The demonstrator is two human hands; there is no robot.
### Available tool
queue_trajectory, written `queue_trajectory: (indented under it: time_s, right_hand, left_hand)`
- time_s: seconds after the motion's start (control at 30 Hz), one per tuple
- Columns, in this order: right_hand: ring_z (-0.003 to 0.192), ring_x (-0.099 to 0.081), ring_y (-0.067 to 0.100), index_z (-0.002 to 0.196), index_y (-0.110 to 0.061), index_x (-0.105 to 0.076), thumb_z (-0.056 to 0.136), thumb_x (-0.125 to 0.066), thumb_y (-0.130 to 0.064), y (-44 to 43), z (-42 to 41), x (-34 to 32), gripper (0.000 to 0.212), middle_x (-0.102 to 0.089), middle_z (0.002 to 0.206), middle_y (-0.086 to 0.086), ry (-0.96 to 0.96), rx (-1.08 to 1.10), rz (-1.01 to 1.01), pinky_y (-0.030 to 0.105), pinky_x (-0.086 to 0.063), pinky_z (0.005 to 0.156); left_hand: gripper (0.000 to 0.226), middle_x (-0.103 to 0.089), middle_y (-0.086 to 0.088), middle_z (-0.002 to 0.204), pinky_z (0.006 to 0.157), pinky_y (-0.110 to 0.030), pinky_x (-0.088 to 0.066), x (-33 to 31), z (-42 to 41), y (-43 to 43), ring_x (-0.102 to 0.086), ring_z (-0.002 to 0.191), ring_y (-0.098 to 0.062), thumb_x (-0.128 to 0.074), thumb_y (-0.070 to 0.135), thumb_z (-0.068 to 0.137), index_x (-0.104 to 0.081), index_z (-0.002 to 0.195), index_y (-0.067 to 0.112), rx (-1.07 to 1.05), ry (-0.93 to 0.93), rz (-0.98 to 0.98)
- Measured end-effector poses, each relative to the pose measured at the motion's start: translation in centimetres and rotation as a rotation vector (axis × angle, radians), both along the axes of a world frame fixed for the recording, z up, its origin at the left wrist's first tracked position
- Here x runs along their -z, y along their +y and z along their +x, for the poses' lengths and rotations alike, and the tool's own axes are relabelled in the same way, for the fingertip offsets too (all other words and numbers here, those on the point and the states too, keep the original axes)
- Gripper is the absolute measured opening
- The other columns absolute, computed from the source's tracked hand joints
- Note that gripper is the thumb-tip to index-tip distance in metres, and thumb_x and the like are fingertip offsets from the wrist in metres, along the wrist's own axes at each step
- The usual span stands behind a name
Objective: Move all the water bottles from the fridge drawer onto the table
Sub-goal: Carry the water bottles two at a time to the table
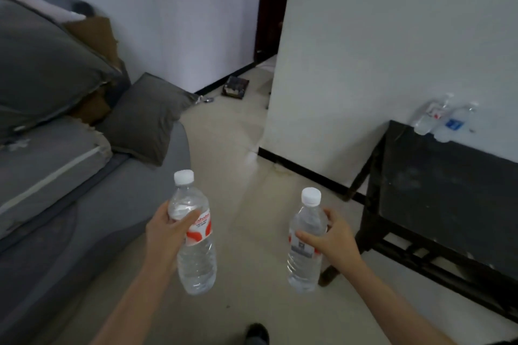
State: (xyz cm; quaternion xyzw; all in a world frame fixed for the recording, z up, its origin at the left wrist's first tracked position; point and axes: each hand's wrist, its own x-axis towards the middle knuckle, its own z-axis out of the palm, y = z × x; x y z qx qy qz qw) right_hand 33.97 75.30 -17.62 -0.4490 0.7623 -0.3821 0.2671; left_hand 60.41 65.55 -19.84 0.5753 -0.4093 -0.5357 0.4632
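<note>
My left hand (pixel 165 232) grips a clear water bottle (pixel 196 258) with a white cap and a red and white label, held upright over the floor. My right hand (pixel 333 238) grips a second clear bottle (pixel 304 263) with a white cap and a grey label, also upright. A dark wooden table (pixel 448 190) stands against the wall at the right. Two more water bottles lie on its far corner, one with a red label (pixel 429 117) and one with a blue label (pixel 454 124). The fridge drawer is not in view.
A grey sofa (pixel 70 218) with grey cushions (pixel 148 117) fills the left side. Pale tiled floor (pixel 238 154) runs between sofa and table toward a dark doorway (pixel 272 8). A small dark box (pixel 235 87) lies on the floor near the wall. My shoe (pixel 256 333) shows at the bottom.
</note>
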Motion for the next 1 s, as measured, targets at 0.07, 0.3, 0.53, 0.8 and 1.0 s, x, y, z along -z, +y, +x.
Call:
queue_trajectory:
  time_s: [0.07,0.3,0.53,0.8,1.0]
  right_hand:
    - [0.075,-0.052,-0.005,0.106,-0.022,-0.044,0.067,-0.081,-0.023,-2.3,-1.9,0.5,0.053,-0.051,0.087,-0.019,0.002,0.032,-0.011,0.01,-0.041,0.058]
    - [0.087,-0.051,0.009,0.117,-0.011,-0.046,0.066,-0.082,-0.023,-12.3,-8.5,0.1,0.063,-0.052,0.098,-0.006,-0.006,0.081,-0.022,0.013,-0.042,0.067]
    - [0.085,-0.052,0.006,0.103,-0.021,-0.042,0.065,-0.082,-0.022,-21.0,-12.2,-0.3,0.055,-0.05,0.089,-0.014,-0.003,0.101,-0.035,0.015,-0.042,0.071]
    - [0.088,-0.052,0.008,0.118,-0.014,-0.046,0.063,-0.083,-0.026,-32.5,-14.2,0.8,0.067,-0.053,0.097,-0.008,0.057,0.148,0.035,0.016,-0.04,0.074]
    - [0.091,-0.055,0.011,0.125,-0.012,-0.044,0.062,-0.083,-0.025,-39.6,-16.2,-0.6,0.075,-0.054,0.097,-0.007,0.029,0.33,0.036,0.019,-0.043,0.074]
  left_hand:
    - [0.026,-0.069,-0.013,0.094,0.08,-0.046,-0.054,0.5,-2.4,-3.0,-0.067,0.082,-0.029,-0.076,0.015,0.071,-0.063,0.094,0.014,0.022,-0.002,-0.006]
    - [0.029,-0.068,-0.01,0.091,0.06,-0.029,-0.052,-2.0,-9.4,-12.4,-0.067,0.077,-0.026,-0.072,0.011,0.075,-0.061,0.102,0.007,0.071,0.051,-0.068]
    - [0.031,-0.067,-0.016,0.099,0.072,-0.038,-0.054,-1.5,-12.9,-21.5,-0.066,0.084,-0.032,-0.068,0.008,0.078,-0.059,0.107,0.004,0.101,0.089,-0.038]
    - [0.017,-0.066,-0.012,0.086,0.07,-0.034,-0.052,0.4,-16.8,-36.1,-0.065,0.075,-0.029,-0.071,0.007,0.076,-0.061,0.09,0.009,0.168,0.066,-0.024]
    - [0.046,-0.069,-0.015,0.092,0.076,-0.048,-0.054,-0.5,-21.0,-48.4,-0.068,0.078,-0.034,-0.081,0.026,0.06,-0.062,0.099,0.01,0.373,0.083,0.008]
